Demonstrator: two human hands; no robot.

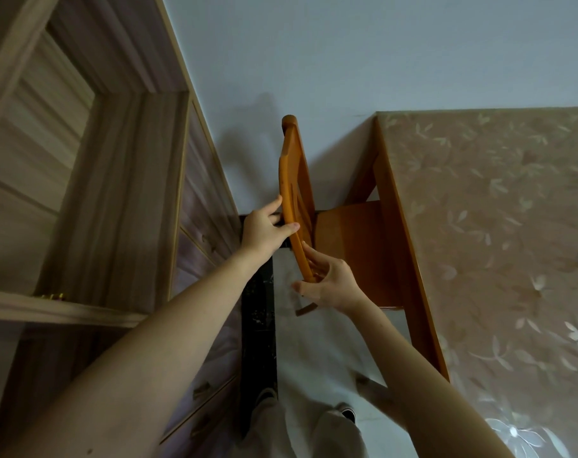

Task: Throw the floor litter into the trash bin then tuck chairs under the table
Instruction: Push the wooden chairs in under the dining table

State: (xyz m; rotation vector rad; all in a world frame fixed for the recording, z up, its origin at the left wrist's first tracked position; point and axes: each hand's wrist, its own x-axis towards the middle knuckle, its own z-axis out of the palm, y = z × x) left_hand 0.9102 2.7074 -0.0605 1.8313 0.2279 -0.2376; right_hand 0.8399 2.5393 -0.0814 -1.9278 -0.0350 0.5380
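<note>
**Tucking the chair in**

Pale wall fills the upper frame. At centre, the left hand (264, 226) and right hand (327, 279) each grasp the curved back rail of the orange wooden chair (292, 180), its seat partly under the floral-covered wooden table (479, 226) at right. Push evenly and straight, so the legs clear the table's frame.

orange wooden chair (292, 180), seat under table (479, 226)

An orange-brown wooden chair (292, 180) with a smooth varnished finish is seen. The wooden table (410, 259) is covered by a glossy beige floral-patterned cloth (499, 226). Pale matt wood-grain cabinetry (92, 153) is seen at left.
</note>
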